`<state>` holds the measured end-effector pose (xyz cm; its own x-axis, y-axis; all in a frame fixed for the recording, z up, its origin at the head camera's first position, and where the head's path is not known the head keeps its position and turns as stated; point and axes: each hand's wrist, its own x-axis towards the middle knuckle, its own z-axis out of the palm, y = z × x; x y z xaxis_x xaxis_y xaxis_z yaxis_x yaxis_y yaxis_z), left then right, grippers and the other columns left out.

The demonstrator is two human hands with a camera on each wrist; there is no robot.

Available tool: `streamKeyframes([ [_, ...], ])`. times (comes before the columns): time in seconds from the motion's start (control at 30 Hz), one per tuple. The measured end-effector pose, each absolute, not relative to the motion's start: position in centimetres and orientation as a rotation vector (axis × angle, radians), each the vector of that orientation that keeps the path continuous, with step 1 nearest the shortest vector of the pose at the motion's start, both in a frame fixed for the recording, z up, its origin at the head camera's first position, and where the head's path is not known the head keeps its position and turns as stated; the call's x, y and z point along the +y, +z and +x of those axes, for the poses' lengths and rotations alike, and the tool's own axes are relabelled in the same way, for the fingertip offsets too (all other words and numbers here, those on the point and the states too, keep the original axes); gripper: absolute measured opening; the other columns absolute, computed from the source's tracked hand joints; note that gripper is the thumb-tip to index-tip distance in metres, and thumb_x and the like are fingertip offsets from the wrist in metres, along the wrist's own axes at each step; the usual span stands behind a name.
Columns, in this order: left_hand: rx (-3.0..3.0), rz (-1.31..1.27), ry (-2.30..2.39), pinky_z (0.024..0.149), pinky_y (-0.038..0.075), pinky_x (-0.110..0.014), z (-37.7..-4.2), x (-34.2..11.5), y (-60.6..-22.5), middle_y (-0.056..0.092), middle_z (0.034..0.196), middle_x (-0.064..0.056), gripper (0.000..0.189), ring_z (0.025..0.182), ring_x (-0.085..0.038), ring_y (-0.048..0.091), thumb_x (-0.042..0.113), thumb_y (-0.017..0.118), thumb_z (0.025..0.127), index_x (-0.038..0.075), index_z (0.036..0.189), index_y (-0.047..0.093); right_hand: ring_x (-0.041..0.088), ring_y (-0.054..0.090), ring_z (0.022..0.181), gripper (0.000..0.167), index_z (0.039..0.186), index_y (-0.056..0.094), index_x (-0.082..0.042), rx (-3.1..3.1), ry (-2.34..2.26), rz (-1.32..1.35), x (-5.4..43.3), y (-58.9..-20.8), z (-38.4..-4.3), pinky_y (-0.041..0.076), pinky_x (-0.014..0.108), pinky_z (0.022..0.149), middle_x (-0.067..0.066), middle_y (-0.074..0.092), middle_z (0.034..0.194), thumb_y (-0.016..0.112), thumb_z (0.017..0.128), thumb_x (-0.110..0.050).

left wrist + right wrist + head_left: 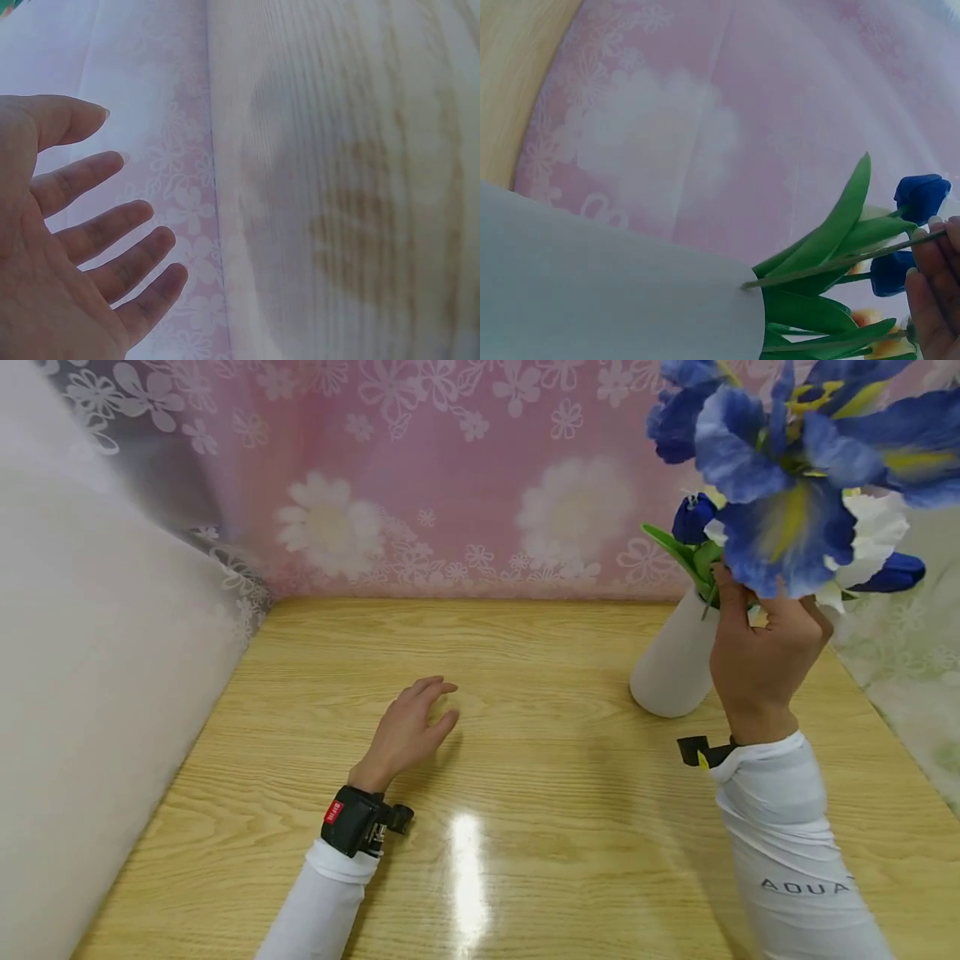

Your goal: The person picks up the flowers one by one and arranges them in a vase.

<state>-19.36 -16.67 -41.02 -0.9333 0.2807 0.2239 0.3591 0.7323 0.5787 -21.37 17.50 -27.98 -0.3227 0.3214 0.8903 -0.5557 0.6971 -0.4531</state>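
Note:
My right hand (768, 656) pinches the thin stem (840, 262) of a blue and yellow artificial iris (787, 527), its large bloom high above the fingers. In the right wrist view the stem's lower end overlaps the rim of a white vase (615, 285); whether it is inside or outside I cannot tell. The vase (671, 660) appears tilted in the head view and holds green leaves (821, 232), blue tulips (922, 193) and a white flower (873, 531). Over the table, my left hand (408, 727) holds nothing, fingers spread and relaxed.
The wooden table (525, 760) meets a pink flowered curtain (450, 485) along its back edge. At the left is a white wall-like surface (90, 652); pale patterned cloth (900, 668) borders the right side. More blue petals (918, 443) fill the top right corner.

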Motion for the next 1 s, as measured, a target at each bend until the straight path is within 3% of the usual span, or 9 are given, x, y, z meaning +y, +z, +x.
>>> streamKeyframes([
  [0.07,-2.81,-0.53,-0.982,0.101,0.037,-0.051,-19.4,-16.6,-41.0,0.045,0.141,-0.015,0.04,0.127,-0.032,0.044,0.028,0.057,0.096,0.008,0.13,0.058,0.012,0.063,0.07,0.021,0.091,0.078,-0.004,-1.682,0.877,0.152,17.6,-27.6,-21.4,0.04,0.013,0.068,0.005,0.072,0.085,0.069,0.09,-0.024],
  [0.17,-2.809,-0.543,-0.987,0.101,0.037,-0.052,-19.4,-16.6,-40.9,0.046,0.14,-0.016,0.039,0.127,-0.032,0.044,0.027,0.057,0.096,0.008,0.13,0.058,0.015,0.068,0.077,0.018,0.094,0.078,-0.006,-1.664,0.873,0.128,17.7,-27.2,-21.5,0.047,0.014,0.074,-0.001,0.072,0.092,0.071,0.089,-0.022],
  [0.3,-2.803,-0.551,-0.975,0.1,0.038,-0.051,-19.4,-16.6,-40.8,0.047,0.139,-0.016,0.038,0.126,-0.032,0.045,0.027,0.057,0.096,0.008,0.13,0.059,0.004,0.065,0.076,0.016,0.092,0.078,-0.005,-1.628,0.893,0.133,17.6,-26.8,-21.5,0.051,0.018,0.077,0.0,0.072,0.091,0.071,0.089,-0.019],
  [0.43,-2.797,-0.551,-0.963,0.1,0.038,-0.051,-19.5,-16.6,-40.8,0.048,0.139,-0.015,0.038,0.126,-0.032,0.045,0.026,0.058,0.096,0.008,0.129,0.059,0.005,0.067,0.079,0.014,0.092,0.079,-0.007,-1.604,0.948,0.142,17.8,-26.5,-21.6,0.053,0.02,0.077,0.0,0.072,0.092,0.071,0.088,-0.018],
  [0.53,-2.798,-0.553,-0.968,0.1,0.038,-0.051,-19.5,-16.5,-40.9,0.048,0.138,-0.015,0.037,0.126,-0.032,0.044,0.026,0.058,0.096,0.007,0.128,0.06,-0.002,0.065,0.079,0.015,0.094,0.078,-0.008,-1.65,0.923,0.114,18.4,-26.9,-21.7,0.052,0.019,0.079,0.003,0.072,0.092,0.072,0.088,-0.02],
  [0.63,-2.803,-0.551,-0.98,0.1,0.037,-0.052,-19.5,-16.5,-41.1,0.048,0.138,-0.016,0.037,0.126,-0.033,0.044,0.026,0.057,0.096,0.007,0.128,0.06,-0.014,0.057,0.072,0.02,0.078,0.079,-0.006,-1.725,0.869,0.054,18.9,-27.7,-21.8,0.047,0.017,0.083,0.008,0.072,0.079,0.071,0.088,-0.021],
  [0.77,-2.806,-0.554,-0.986,0.1,0.037,-0.052,-19.5,-16.4,-41.2,0.047,0.139,-0.016,0.037,0.126,-0.032,0.044,0.026,0.057,0.096,0.006,0.128,0.06,-0.018,0.051,0.067,0.024,0.074,0.077,-0.003,-1.826,0.92,-0.044,19.6,-28.7,-22.1,0.044,0.015,0.079,0.005,0.07,0.072,0.07,0.087,-0.023],
  [0.87,-2.805,-0.558,-0.979,0.1,0.038,-0.052,-19.5,-16.4,-41.3,0.048,0.138,-0.016,0.037,0.126,-0.032,0.044,0.026,0.057,0.096,0.006,0.128,0.06,-0.019,0.05,0.062,0.021,0.088,0.08,-0.014,-1.909,0.922,-0.158,20.0,-29.1,-22.0,0.041,0.009,0.067,-0.004,0.072,0.081,0.07,0.086,-0.032],
  [1.0,-2.803,-0.559,-0.974,0.1,0.038,-0.052,-19.7,-16.4,-41.3,0.048,0.138,-0.017,0.037,0.126,-0.032,0.045,0.025,0.058,0.096,0.006,0.127,0.061,-0.019,0.045,0.059,0.026,0.09,0.081,-0.021,-2.017,0.811,-0.26,20.6,-29.4,-21.9,0.033,0.012,0.057,-0.001,0.073,0.081,0.064,0.087,-0.041],
])
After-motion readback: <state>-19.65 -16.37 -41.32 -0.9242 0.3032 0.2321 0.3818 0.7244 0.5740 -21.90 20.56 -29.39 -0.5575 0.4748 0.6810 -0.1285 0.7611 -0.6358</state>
